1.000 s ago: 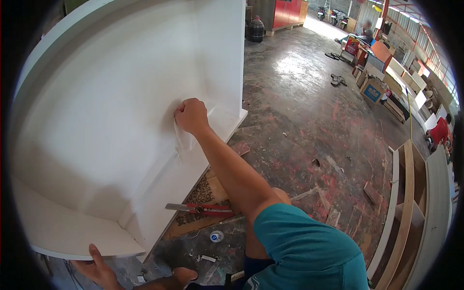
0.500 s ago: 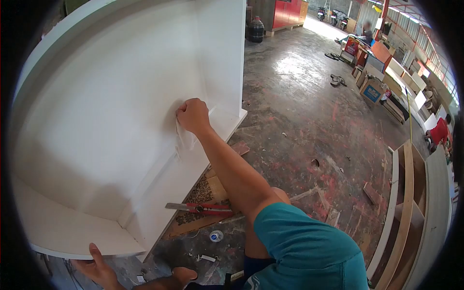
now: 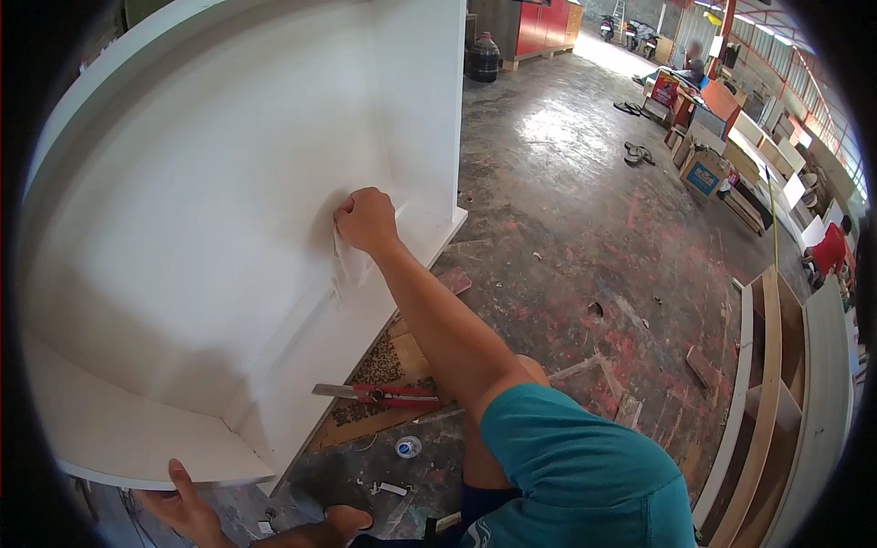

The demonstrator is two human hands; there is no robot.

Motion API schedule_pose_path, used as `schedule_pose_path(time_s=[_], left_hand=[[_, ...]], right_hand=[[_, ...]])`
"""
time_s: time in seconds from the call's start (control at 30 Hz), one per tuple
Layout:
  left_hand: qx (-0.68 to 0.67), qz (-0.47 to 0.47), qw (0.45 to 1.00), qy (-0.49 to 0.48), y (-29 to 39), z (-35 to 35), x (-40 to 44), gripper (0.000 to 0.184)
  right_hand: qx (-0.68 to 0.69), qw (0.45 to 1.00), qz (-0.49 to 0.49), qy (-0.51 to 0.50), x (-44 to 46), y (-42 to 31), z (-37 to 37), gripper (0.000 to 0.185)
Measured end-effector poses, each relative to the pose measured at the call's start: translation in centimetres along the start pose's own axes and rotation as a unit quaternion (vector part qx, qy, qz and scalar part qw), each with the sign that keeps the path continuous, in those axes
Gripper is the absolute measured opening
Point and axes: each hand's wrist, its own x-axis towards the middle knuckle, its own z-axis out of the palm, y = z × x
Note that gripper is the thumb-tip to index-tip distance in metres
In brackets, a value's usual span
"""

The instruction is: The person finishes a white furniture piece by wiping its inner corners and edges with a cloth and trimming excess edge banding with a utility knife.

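Note:
A large white cabinet (image 3: 210,183) lies open toward me, filling the left of the view. Deep inside it, by the lower inner corner, my right hand (image 3: 367,219) is closed in a fist. A pale thin strip (image 3: 342,260), perhaps tape or film, hangs from under the fist along the inner panel. My left hand (image 3: 187,513) grips the cabinet's near bottom edge, thumb on top and fingers underneath, partly hidden. A red-handled utility knife (image 3: 375,394) with a wide metal end lies beside the cabinet, across a piece of patterned cardboard (image 3: 365,420).
A small white-and-blue bottle (image 3: 408,446) stands on the stained concrete floor (image 3: 585,247). Wood scraps (image 3: 702,366) lie about. At right is an open shelf frame (image 3: 776,365) with a long board. Boxes (image 3: 705,172) and two people are farther back.
Almost nothing differs. Both hands keep their places on and inside the cabinet, with at most a very slight shift of my right fist.

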Motion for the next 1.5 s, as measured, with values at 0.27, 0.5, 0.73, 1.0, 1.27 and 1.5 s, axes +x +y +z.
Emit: schedule_pose_path(time_s=[0.27, 0.5, 0.73, 1.0, 1.27, 1.5], left_hand=[[0.007, 0.009, 1.0, -0.001, -2.5, -0.7, 0.5, 0.049], [-0.002, 0.015, 1.0, 0.011, -2.2, -0.4, 0.4, 0.05], [0.023, -0.001, 1.0, 0.014, -0.8, -0.1, 0.3, 0.049], [-0.007, 0.024, 1.0, 0.004, -2.5, -0.6, 0.5, 0.047], [-0.023, 0.002, 0.999, 0.032, -2.9, -0.4, 0.5, 0.049], [-0.037, 0.021, 0.999, 0.021, -2.0, -0.1, 0.5, 0.049]], right_hand=[[-0.001, 1.0, -0.005, 0.003, 0.0, -0.5, 0.0, 0.013], [-0.006, 1.0, -0.016, 0.005, 0.0, -1.2, -0.4, 0.013], [0.0, 1.0, -0.002, 0.002, 0.0, -1.5, -0.4, 0.012], [-0.032, 0.999, -0.008, 0.006, 0.1, -1.1, -0.1, 0.012], [-0.013, 1.0, -0.009, 0.009, -0.2, -1.4, -0.5, 0.013], [-0.006, 1.0, -0.014, 0.008, -0.1, -1.2, -0.4, 0.012]])
